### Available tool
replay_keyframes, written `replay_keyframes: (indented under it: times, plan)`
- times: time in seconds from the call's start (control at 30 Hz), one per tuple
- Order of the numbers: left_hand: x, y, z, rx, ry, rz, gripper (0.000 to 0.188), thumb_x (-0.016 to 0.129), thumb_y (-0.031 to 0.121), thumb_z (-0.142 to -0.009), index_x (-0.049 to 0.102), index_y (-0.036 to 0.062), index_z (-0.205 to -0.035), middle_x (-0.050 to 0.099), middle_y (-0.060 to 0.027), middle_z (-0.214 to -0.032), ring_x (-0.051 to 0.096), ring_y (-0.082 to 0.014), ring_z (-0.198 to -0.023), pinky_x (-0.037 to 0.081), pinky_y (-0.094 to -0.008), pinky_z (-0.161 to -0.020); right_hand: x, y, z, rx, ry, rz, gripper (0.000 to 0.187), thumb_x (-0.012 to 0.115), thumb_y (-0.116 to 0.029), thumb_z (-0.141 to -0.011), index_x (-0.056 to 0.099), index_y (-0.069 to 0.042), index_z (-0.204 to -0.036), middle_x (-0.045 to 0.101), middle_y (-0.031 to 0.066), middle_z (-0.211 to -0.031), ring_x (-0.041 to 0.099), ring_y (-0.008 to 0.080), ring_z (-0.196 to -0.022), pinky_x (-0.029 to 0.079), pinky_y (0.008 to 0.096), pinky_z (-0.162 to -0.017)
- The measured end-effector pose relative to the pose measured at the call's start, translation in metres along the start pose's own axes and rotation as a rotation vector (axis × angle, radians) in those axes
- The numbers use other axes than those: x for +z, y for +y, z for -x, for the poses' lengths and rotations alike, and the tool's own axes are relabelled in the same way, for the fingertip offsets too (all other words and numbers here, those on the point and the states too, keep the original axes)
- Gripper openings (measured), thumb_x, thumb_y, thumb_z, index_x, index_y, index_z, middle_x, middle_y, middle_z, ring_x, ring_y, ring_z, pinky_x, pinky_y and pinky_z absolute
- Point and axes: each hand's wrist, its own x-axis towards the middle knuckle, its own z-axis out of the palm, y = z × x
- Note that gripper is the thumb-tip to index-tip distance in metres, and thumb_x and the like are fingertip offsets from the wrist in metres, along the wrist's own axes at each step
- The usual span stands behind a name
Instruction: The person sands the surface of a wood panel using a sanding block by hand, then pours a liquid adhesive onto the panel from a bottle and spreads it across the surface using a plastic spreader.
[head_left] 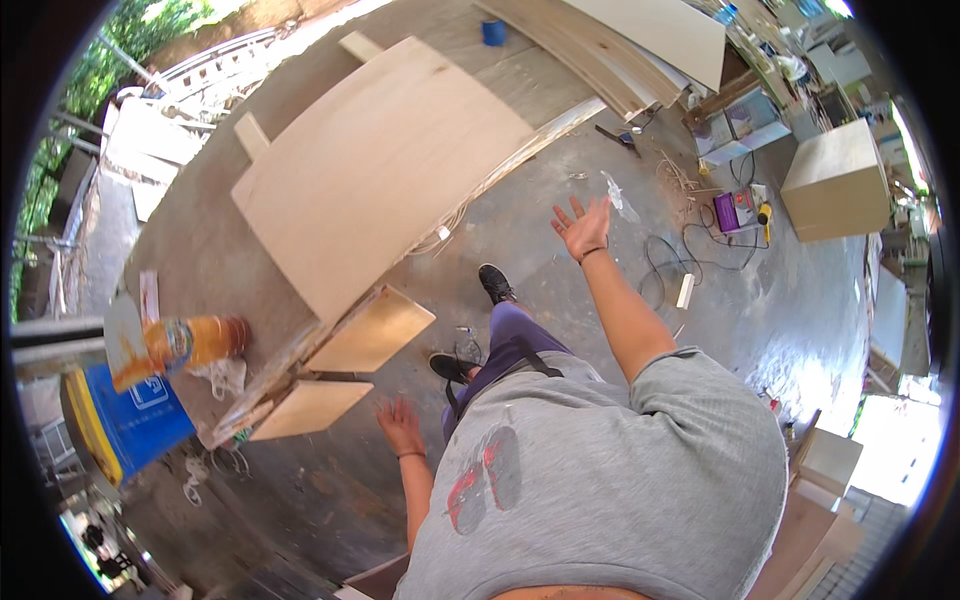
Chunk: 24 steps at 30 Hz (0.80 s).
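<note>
My right hand [584, 232] is held out over the concrete floor, fingers spread, with nothing in it. My left hand [400, 426] hangs lower down beside my leg, slightly blurred, its fingers apart and holding nothing. Nearest to the left hand are two small wooden panels [368, 330] at the edge of the workbench [200, 235]; I see a gap between hand and panels. A large pale plywood sheet [385, 165] lies on the bench ahead of me, with two wooden strips [252, 136] sticking out from under its far edge. Neither hand touches the sheet.
On the bench's left end stands a bottle with orange contents [205, 342], near a blue bin [140, 415]. To the right, a cable [690, 262], a purple box [735, 212] and a wooden box [838, 185] occupy the floor. Long boards [575, 60] lie at the back.
</note>
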Motion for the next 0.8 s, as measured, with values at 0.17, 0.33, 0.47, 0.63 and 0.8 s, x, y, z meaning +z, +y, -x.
replay_keyframes:
  times: [0.17,0.33,0.47,0.63,0.8]
  plan:
    - [-0.069,-0.049,-0.006,-0.182,0.293,-0.247,0.068,0.031,0.055,-0.093,0.02,0.0137,-0.145,0.039,-0.0118,-0.139,0.043,-0.0284,-0.122,0.03,-0.0463,-0.101,0.049,-0.059,-0.09,-0.208,-0.302,0.368,0.077,0.028,-0.065,-0.09,-0.004,-0.024,-0.148,0.026,0.0077,-0.15,0.06,0.0238,-0.094,0.044,0.031,-0.071]
    - [-0.024,-0.05,-0.008,-0.262,0.32,-0.293,0.068,0.034,0.055,-0.093,0.019,0.0145,-0.145,0.041,-0.0133,-0.136,0.045,-0.0288,-0.118,0.035,-0.0451,-0.096,0.068,-0.084,-0.156,-0.239,-0.373,0.731,0.077,0.031,-0.059,-0.093,-0.003,-0.017,-0.148,0.033,0.0098,-0.146,0.062,0.0138,-0.064,0.041,0.0206,-0.051]
    - [0.031,-0.037,-0.014,-0.248,0.313,-0.264,0.068,0.036,0.054,-0.093,0.018,0.0151,-0.146,0.043,-0.0146,-0.134,0.048,-0.0292,-0.115,0.039,-0.0442,-0.092,0.046,-0.063,-0.149,-0.32,-0.489,0.816,0.077,0.031,-0.061,-0.091,-0.004,-0.023,-0.148,0.032,0.0095,-0.147,0.063,0.0144,-0.068,0.044,0.0216,-0.053]
    - [0.102,-0.008,-0.031,-0.22,0.273,-0.273,0.069,0.039,0.053,-0.092,0.017,0.0159,-0.146,0.044,-0.0162,-0.131,0.05,-0.0296,-0.111,0.045,-0.043,-0.087,-0.005,-0.052,-0.146,0.039,-0.174,0.352,0.082,0.031,-0.066,-0.089,-0.01,-0.024,-0.147,0.019,0.009,-0.152,0.065,0.0243,-0.088,0.048,0.0316,-0.074]
    - [0.07,-0.039,-0.047,-0.232,0.305,-0.222,0.07,0.04,0.052,-0.093,0.018,0.0102,-0.145,0.043,-0.019,-0.133,0.055,-0.0275,-0.106,0.048,-0.0401,-0.084,0.058,-0.074,-0.166,0.174,-0.098,0.429,0.092,0.028,-0.072,-0.085,-0.012,-0.017,-0.146,-0.006,0.0105,-0.154,0.027,0.0323,-0.135,0.024,0.0388,-0.108]
